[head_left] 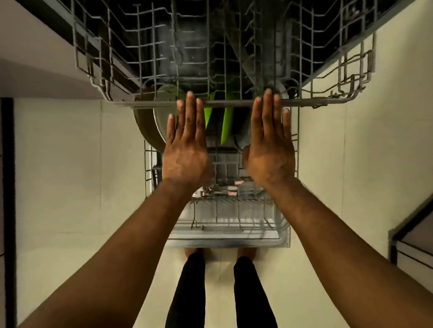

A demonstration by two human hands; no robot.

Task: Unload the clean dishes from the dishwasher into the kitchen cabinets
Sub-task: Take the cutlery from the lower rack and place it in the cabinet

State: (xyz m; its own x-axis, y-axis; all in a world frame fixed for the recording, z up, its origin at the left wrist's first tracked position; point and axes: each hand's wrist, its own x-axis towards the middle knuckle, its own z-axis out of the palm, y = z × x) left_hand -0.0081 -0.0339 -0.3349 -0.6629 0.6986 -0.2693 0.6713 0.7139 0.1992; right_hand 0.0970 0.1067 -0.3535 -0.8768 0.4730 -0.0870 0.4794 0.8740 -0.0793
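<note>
Left hand (186, 150): flat, fingers spread and straight, gripping nothing; fingertips at the upper rack (228, 59) front bar.
Right hand (271, 144): likewise flat and empty, fingertips over the same bar.
Upper rack: pulled out, wire, looks bare (dim interior).
Lower rack (227, 214): below the upper rack, also out.
Plates (160, 119): upright in the lower rack, just under the bar.
Green dishes (226, 124): between the hands, beside the plates.
Floor (67, 162): pale tile around the racks.

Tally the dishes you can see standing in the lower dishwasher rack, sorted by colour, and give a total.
Green plates: 2
Grey or metallic round dishes: about 2 at left, partly hidden by the left hand
Total: about 4; the right hand may hide more.
</note>
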